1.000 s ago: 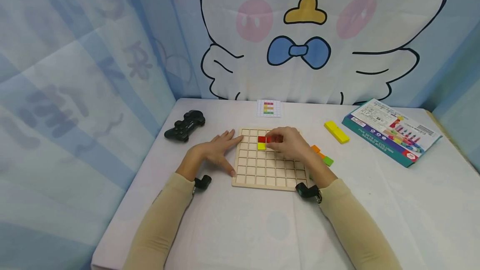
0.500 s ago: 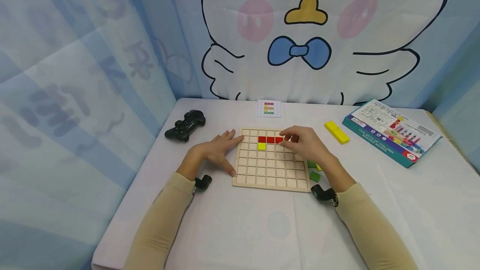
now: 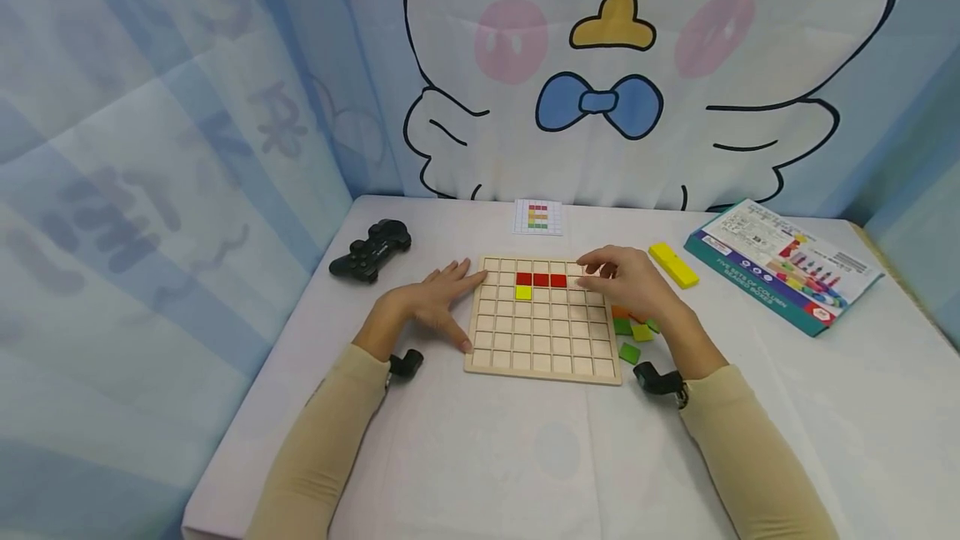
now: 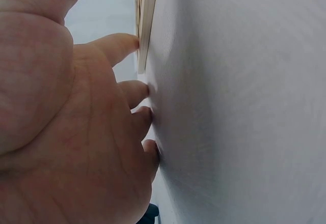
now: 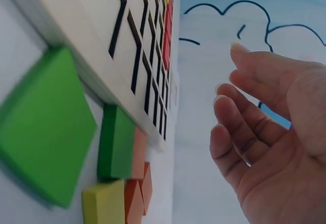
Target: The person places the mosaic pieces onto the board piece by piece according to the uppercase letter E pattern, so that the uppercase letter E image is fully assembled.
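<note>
A wooden grid board (image 3: 540,340) lies flat on the white table. Three red square tiles (image 3: 541,280) form a row in its upper part, with one yellow square tile (image 3: 523,293) under the leftmost. My left hand (image 3: 431,298) rests at the board's left side, fingers spread, index finger and thumb against its edge. My right hand (image 3: 630,280) hovers by the upper right corner. In the right wrist view its fingers (image 5: 237,114) are loosely bent with nothing between them. Beside the board's right edge lie loose tiles: green (image 5: 51,127), yellow (image 5: 104,203) and orange (image 5: 135,198).
A small card (image 3: 537,217) with a coloured grid pattern lies behind the board. A black game controller (image 3: 371,252) sits at the back left. Toward the right are a yellow bar-shaped block (image 3: 673,265) and a flat teal-edged box (image 3: 783,265). Printed curtains enclose the table.
My right hand has let go of the last red tile in the row and moved right and up off it, uncovering the red row and the loose tiles. The left hand stays put.
</note>
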The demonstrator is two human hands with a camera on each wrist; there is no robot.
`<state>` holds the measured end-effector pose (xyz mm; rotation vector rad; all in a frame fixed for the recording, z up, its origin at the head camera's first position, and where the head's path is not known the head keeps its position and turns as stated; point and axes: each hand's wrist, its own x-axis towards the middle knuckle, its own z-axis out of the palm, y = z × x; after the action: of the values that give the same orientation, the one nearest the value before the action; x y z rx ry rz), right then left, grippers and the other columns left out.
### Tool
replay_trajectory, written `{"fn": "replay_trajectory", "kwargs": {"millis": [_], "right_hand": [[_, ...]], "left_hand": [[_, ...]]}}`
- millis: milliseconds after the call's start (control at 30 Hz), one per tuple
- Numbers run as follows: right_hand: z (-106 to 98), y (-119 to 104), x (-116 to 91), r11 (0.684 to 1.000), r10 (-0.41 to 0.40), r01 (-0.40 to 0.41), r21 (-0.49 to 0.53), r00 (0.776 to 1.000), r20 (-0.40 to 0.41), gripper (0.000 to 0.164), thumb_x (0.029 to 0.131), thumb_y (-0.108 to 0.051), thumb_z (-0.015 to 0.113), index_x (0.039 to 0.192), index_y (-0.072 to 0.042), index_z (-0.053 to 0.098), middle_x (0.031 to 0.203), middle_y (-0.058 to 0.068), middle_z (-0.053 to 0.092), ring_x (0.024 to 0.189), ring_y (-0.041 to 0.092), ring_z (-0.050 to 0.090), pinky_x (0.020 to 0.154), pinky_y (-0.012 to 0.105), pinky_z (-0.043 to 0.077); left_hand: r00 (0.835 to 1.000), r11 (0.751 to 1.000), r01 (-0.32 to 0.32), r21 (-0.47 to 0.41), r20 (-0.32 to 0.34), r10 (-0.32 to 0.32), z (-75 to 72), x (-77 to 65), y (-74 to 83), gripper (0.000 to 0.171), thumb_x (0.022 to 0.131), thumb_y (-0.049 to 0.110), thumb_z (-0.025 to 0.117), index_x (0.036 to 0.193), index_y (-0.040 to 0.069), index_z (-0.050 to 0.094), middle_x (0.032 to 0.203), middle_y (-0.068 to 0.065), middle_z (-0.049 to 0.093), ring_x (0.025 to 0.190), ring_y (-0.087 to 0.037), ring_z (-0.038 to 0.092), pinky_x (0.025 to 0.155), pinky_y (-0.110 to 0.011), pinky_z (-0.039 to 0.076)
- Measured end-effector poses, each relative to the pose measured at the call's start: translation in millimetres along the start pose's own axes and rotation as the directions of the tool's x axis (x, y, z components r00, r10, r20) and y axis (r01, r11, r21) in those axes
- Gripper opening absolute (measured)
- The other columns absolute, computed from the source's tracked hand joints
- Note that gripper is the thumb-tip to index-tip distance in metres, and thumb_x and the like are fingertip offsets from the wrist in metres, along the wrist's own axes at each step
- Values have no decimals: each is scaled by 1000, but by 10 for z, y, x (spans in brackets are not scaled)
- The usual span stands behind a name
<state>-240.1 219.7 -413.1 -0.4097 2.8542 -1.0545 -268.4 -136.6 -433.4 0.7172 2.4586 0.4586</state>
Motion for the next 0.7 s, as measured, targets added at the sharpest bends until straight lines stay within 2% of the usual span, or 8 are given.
{"fn": "replay_trajectory", "kwargs": {"millis": [233, 433, 700], "right_hand": [[-159, 115, -26, 999, 36, -36, 3, 999, 14, 38, 99, -23, 73, 133, -7, 70, 118, 15, 69, 99, 29, 56, 75, 30, 53], [-273, 258, -48, 998, 67, -66, -19, 998, 13, 38, 98, -24, 74, 132, -8, 71, 115, 14, 70, 98, 29, 55, 77, 32, 50], [-359, 399, -96, 989, 140, -134, -62, 983, 122, 35, 99, -18, 70, 132, -7, 71, 113, 13, 68, 101, 29, 56, 78, 32, 50]], "left_hand": [[1000, 1000, 2, -8, -3, -2, 9, 6, 2, 136, 66, 60, 93, 169, 29, 10, 176, -8, -9, 163, -28, -12, 132, -54, -3], [1000, 1000, -4, -9, -2, 4, 10, 11, -10, 137, 66, 60, 93, 169, 29, 10, 176, -8, -10, 163, -28, -13, 132, -52, -3], [1000, 1000, -2, -14, 0, 2, 9, 5, -9, 136, 66, 60, 93, 169, 29, 10, 176, -7, -10, 163, -28, -13, 132, -52, -4]]}}
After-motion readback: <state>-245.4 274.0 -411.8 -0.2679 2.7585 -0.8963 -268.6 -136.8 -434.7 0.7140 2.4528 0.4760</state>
